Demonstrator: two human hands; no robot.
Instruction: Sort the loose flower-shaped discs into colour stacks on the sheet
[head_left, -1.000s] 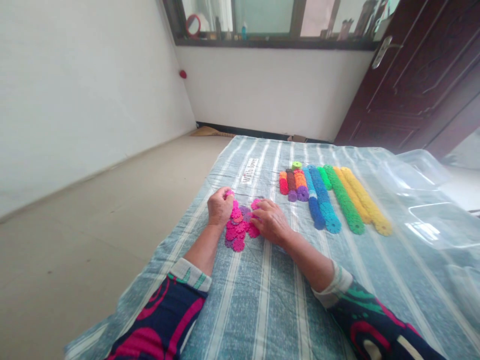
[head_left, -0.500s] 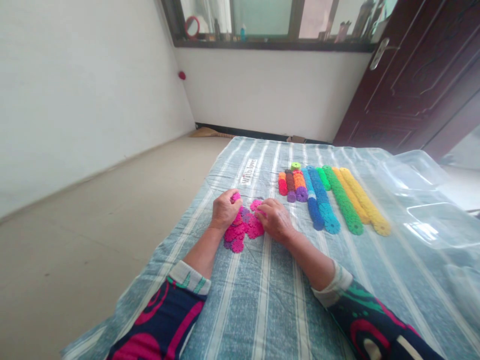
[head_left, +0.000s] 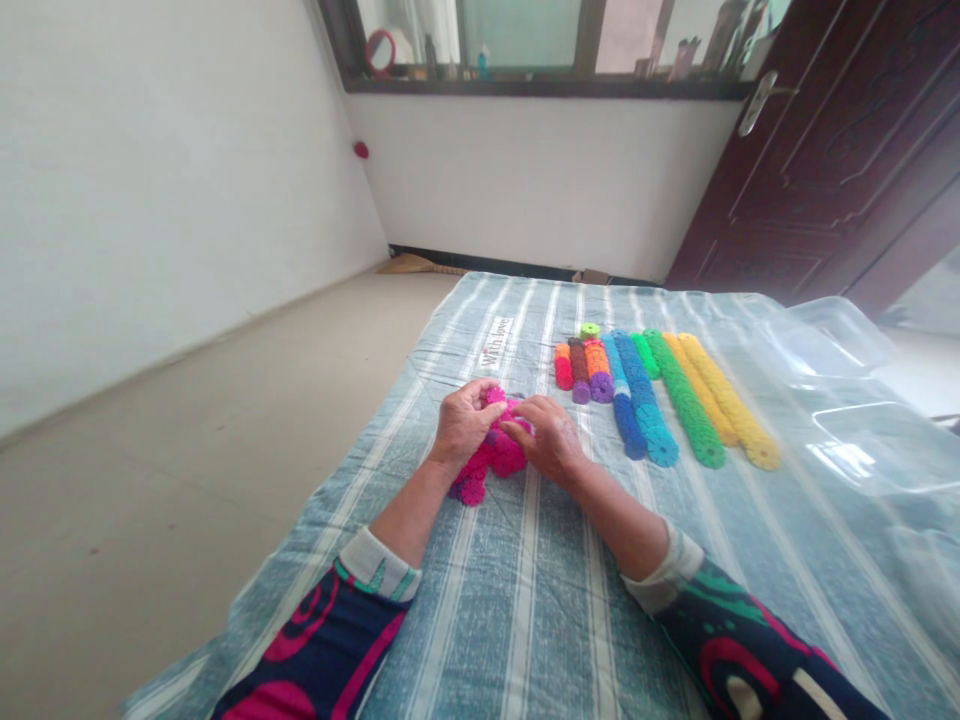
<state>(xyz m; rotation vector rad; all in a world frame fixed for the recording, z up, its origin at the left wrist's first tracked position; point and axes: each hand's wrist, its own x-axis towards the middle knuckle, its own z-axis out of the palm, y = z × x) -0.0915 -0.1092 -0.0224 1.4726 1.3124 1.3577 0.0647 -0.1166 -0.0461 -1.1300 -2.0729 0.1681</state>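
My left hand (head_left: 465, 428) is closed, thumb against fingers, on a small stack of pink notched discs (head_left: 495, 395). Close by on the right, my right hand (head_left: 553, 438) has its thumb and fingers curled together around a pink disc, which they partly cover. Below and between both hands lies a loose pile of pink discs (head_left: 508, 459) with a few purple ones among them. One pink disc (head_left: 472, 491) lies at the near end of the pile. The hands partly hide the pile's far side.
Rows of stacked discs lie to the right: blue (head_left: 634, 375), green (head_left: 686, 400) and yellow (head_left: 731, 405), with shorter red, brown and orange stacks (head_left: 598, 358). Clear plastic containers (head_left: 862, 470) stand farther right. A striped cloth (head_left: 480, 620) covers the surface, with bare floor on the left.
My left hand has moved right with its pink discs, closer to my right hand. My right hand has drawn a pink disc toward it. The stacked rows stay put.
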